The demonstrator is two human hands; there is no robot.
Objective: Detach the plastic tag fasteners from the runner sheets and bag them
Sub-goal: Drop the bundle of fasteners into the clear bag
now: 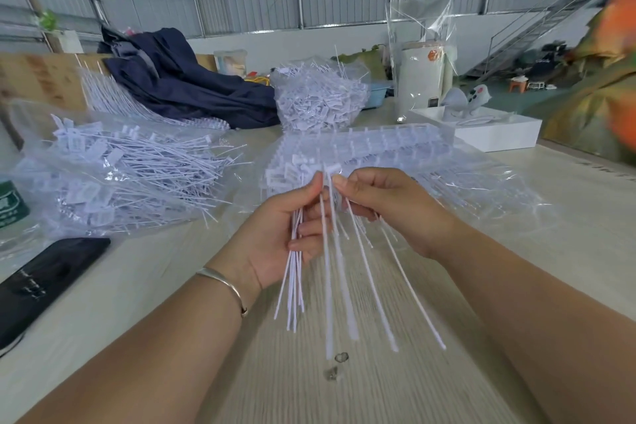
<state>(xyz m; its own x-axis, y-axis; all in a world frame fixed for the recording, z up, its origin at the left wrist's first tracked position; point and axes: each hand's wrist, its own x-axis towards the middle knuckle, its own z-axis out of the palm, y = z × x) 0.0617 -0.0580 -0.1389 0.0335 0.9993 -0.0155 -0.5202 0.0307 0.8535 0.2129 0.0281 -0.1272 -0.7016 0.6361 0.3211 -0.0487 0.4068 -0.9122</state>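
Note:
My left hand [292, 227] grips a bundle of white plastic tag fasteners [294, 289] whose long tails hang toward me. My right hand [385, 203] pinches the head of a fastener still joined to the runner sheet [361, 155], with several tails [375, 289] fanning down beneath it. The stack of runner sheets lies on clear plastic just beyond my hands. A clear bag of loose fasteners [113, 179] lies at the left. Another heap of fasteners [320, 96] sits in a bag further back.
A black phone [44, 282] lies at the front left, a green-labelled bottle [10, 203] at the left edge. Dark blue cloth [186, 79], a white box [495, 131], a white cylindrical appliance [421, 79] under a clear bag and a wooden board [38, 79] stand behind.

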